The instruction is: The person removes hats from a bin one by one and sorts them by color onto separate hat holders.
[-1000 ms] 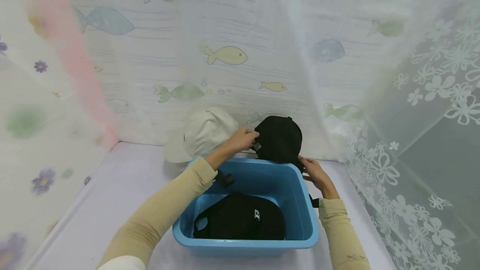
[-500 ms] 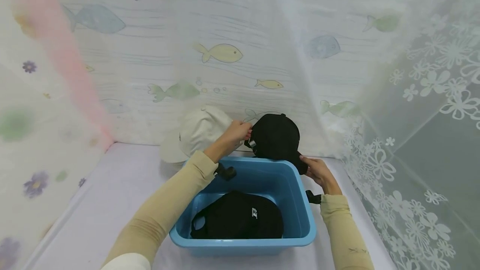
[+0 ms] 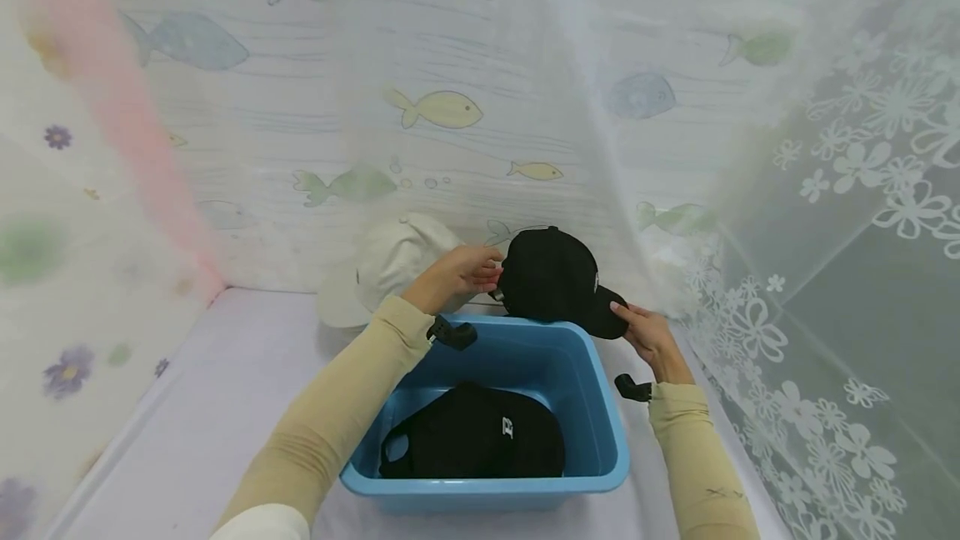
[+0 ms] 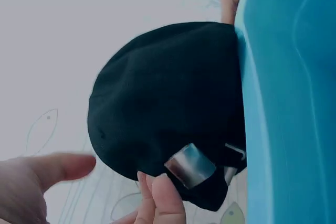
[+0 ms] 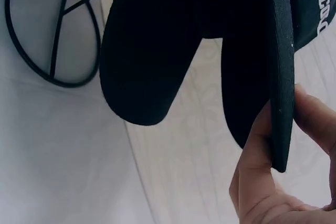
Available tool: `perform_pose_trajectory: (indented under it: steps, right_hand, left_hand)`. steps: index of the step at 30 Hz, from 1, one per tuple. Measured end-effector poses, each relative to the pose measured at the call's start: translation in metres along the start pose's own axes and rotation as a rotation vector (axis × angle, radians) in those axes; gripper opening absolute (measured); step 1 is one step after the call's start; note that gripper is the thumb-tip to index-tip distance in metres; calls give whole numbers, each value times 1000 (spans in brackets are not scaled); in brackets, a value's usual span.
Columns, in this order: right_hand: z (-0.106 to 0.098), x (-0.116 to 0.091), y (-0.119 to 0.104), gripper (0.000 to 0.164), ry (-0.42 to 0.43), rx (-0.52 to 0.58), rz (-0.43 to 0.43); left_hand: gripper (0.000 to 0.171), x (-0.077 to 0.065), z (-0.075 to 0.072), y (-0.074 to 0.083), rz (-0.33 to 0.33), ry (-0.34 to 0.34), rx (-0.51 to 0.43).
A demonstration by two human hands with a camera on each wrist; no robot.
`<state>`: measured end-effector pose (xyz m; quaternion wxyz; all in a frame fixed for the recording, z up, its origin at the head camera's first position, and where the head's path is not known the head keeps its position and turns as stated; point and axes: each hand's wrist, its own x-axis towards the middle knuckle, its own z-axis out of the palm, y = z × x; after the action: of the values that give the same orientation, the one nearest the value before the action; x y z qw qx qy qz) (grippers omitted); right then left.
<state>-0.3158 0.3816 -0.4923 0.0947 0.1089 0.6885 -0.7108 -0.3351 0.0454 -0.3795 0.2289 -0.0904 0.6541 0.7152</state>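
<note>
A black baseball cap stands upright behind the blue basin, its brim turned to the right. My right hand pinches that brim between thumb and fingers. At the back of the cap is my left hand, fingertips right at the edge beside a metal strap buckle, the thumb held apart from the cloth. White lettering shows on the cap's front in the right wrist view. Just left of it sits an off-white cap, partly covered by my left hand and forearm.
In front stands a blue plastic basin with another black cap, marked with a white emblem, lying inside. A thin black wire ring shows on the white surface. Printed curtains rise behind and at both sides.
The black cap has turned so its brim points further right and its back strap faces more to the left. My right hand has moved rightward with the brim; the left fingers have loosened.
</note>
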Motion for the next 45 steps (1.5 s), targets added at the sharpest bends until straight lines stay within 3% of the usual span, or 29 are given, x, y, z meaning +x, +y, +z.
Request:
perform_pose_trajectory:
  steps: [4,10,14,20,24,27,35,41,45]
  right_hand:
    - [0,1,0,70,4,14,-24]
    - [1,3,0,67,18,19,-48]
    - [1,4,-3,68,27,5,-66]
    - [2,3,-10,67,72,-27,-104]
    - [5,1,-13,66,107,-58,-139]
    - [7,1,-16,66,135,-55,-142]
    - [9,6,-20,75,178,-30,-120]
    - [11,10,-12,66,236,-65,-124]
    - [10,8,-10,69,185,-53,-71]
  left_hand:
    - [46,1,3,-2,-35,-15,69]
    - [19,6,5,-7,0,23,84]
    - [28,9,5,-8,35,66,-11]
    - [19,17,8,-8,138,127,-169]
    - [42,21,8,-8,163,110,-248]
    - [47,22,8,-7,154,98,-277]
    - [47,25,1,-7,169,88,-149]
    - [58,29,4,-15,177,112,-57]
    - [67,30,8,-18,173,146,3]
